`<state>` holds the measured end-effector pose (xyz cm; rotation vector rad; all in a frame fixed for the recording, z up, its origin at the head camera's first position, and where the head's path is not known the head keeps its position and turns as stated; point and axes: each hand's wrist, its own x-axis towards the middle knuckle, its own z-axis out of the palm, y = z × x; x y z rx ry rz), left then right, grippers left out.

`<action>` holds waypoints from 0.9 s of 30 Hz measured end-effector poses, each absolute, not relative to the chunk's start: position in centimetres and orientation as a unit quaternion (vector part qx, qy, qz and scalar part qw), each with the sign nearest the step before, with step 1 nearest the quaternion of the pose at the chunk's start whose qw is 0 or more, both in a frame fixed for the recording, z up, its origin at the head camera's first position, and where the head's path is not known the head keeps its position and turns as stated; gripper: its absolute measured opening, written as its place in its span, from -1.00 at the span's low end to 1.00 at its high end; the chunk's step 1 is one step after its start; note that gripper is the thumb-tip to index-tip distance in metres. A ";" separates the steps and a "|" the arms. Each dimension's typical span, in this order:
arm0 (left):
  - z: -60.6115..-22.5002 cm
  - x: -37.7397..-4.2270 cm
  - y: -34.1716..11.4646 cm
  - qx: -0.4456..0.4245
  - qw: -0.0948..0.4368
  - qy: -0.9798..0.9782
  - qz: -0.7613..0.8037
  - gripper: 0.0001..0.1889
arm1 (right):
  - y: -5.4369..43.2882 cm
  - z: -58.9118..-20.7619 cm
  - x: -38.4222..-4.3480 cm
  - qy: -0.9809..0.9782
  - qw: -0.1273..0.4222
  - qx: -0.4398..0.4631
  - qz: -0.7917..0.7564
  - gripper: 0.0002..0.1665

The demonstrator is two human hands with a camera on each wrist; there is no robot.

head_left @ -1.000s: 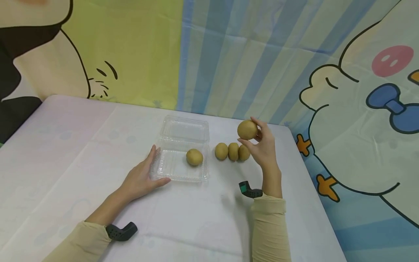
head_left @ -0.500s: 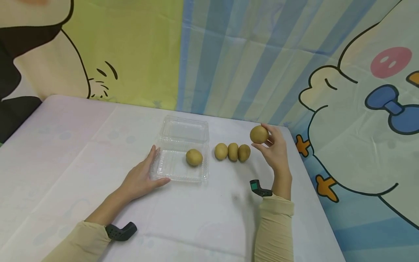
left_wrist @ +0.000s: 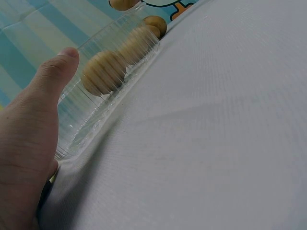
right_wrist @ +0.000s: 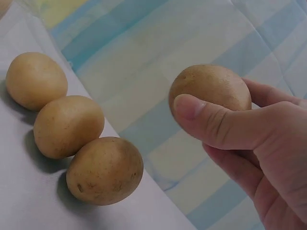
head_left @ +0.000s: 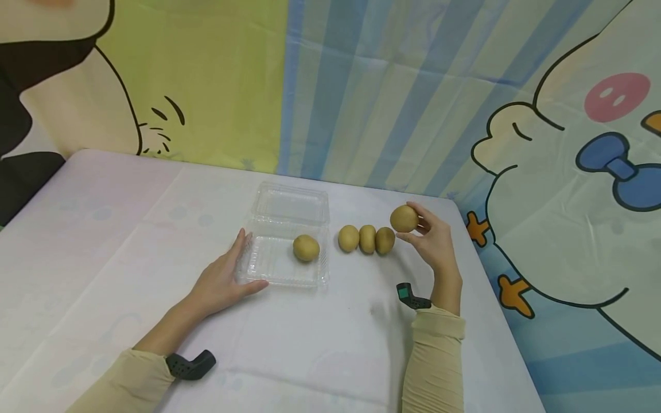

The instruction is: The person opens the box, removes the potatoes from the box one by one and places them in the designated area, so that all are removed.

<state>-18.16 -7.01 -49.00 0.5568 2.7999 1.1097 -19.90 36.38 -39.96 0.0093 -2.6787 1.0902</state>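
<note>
In the head view my right hand (head_left: 434, 238) pinches a potato (head_left: 404, 218) between thumb and fingers, raised above the table. Three more potatoes stand in a row to its left: a pale one (head_left: 348, 238), a middle one (head_left: 367, 239) and a darker one (right_wrist: 104, 171). A hinged clear plastic container (head_left: 281, 275) lies with its lid (head_left: 291, 205) folded back. One potato (head_left: 306, 248) sits in the right part of its base. My left hand (head_left: 222, 281) touches the container's left front corner, fingers along the left side and thumb (left_wrist: 62, 67) at the front wall.
A white cloth (head_left: 289, 350) covers the table, whose far edge meets a printed cartoon curtain (head_left: 351, 92). Dark camera mounts sit on both wrists, the left mount (head_left: 191, 365) close to the cloth.
My right hand has moved right with the potato and come lower, then slightly back left toward the row. The left hand, container and other potatoes have stayed put.
</note>
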 end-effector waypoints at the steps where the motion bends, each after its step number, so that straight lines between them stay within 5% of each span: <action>1: -49.0 -18.2 -7.0 0.182 0.039 0.913 0.362 0.26 | 36.3 -39.9 -19.9 -0.920 0.116 0.007 0.375 -0.11; 14: -48.8 -18.1 -7.2 0.180 0.041 0.913 0.365 0.26 | 34.7 -39.4 -19.8 -0.931 0.024 0.060 0.359 -0.13; 27: -48.9 -18.2 -7.0 0.179 0.045 0.914 0.362 0.27 | 30.9 -40.5 -18.7 -0.912 0.046 0.063 0.402 -0.12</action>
